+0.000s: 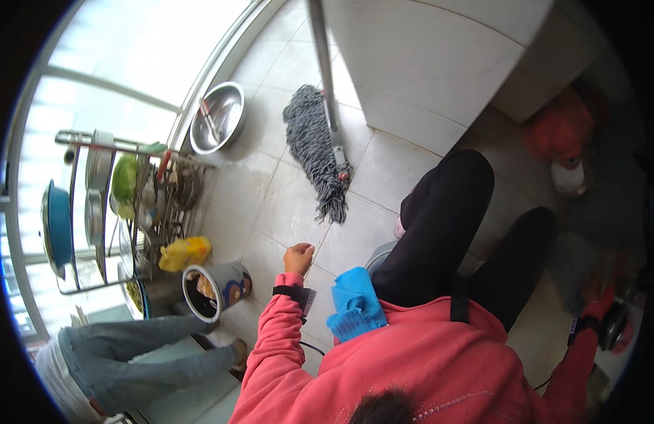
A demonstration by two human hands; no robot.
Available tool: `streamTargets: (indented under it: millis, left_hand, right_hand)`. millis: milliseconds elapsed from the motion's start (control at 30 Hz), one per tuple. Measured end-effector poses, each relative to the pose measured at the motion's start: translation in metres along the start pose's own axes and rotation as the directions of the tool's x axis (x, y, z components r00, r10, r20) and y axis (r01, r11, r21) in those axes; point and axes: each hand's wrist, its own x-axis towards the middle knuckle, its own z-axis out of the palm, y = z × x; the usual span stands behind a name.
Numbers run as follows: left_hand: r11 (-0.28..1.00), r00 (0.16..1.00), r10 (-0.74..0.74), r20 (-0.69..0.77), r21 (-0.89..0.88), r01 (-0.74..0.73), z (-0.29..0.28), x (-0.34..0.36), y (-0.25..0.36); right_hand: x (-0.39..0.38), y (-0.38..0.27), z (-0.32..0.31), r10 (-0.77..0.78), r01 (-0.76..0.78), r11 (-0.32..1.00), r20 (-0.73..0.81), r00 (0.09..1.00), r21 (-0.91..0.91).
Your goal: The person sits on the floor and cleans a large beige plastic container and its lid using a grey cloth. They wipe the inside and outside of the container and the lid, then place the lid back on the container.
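Observation:
My left hand (299, 258), at the end of a pink sleeve, is held over the tiled floor with its fingers curled closed and no object showing in them. A blue cloth (355, 300) rests by my left thigh, just right of that forearm. My right hand (597, 283) is in shadow at the far right, beside a dark round object (613, 324); its fingers are too dim to make out. A grey mop head (313, 148) on a metal pole lies on the floor beyond my knees.
A rack (101, 283) with basins and greens lines the window at left, near a steel bowl (217, 116), yellow jug (186, 253) and bin (232, 286). A person in jeans (143, 360) is at lower left. A white cabinet (426, 63) and red bag (560, 127) are beyond my knees.

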Motion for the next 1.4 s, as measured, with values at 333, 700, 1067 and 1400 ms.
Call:
streamTargets:
  millis: [333, 700, 1067, 1400]
  left_hand:
    - [0.455, 0.68, -0.702, -0.213, -0.868, 0.198, -0.083, -0.033, -0.165]
    - [0.054, 0.512, -0.82, -0.255, -0.926, -0.375, -0.197, -0.029, -0.313]
    - [-0.164, 0.544, -0.82, -0.178, -0.838, -0.521, -0.209, -0.018, -0.324]
    - [-0.26, 0.678, -0.694, -0.242, -0.793, -0.551, -0.141, -0.029, -0.243]
  right_hand:
    - [0.004, -0.035, -0.07, 0.037, 0.07, 0.918, 0.261, 0.965, -0.391]
    - [0.008, -0.011, -0.044, 0.07, -0.092, 0.983, 0.135, 0.988, 0.162]
    - [0.047, 0.015, -0.097, 0.146, -0.179, 0.966, -0.182, 0.972, -0.184]
    - [0.045, -0.081, -0.175, 0.5, -0.252, 0.597, -0.108, 0.859, 0.762]
